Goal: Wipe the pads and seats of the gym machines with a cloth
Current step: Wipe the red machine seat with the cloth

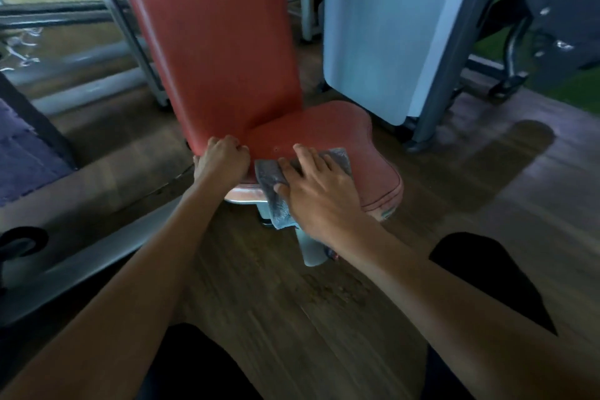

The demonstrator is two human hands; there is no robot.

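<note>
A red padded seat (pixel 328 130) joins a tall red back pad (pixel 214 36) on a gym machine in the middle of the view. A grey cloth (pixel 271 178) lies on the seat's near left edge and hangs over it. My right hand (pixel 319 191) presses flat on the cloth with fingers spread. My left hand (pixel 224 159) grips the bottom corner of the back pad, fingers curled over its edge.
A pale blue-grey panel (pixel 383 26) on a grey metal frame stands to the right of the seat. Grey machine tubes (pixel 130 29) run behind at the left. A purple mat (pixel 22 156) lies at far left. The floor (pixel 324 302) is dark wood planks.
</note>
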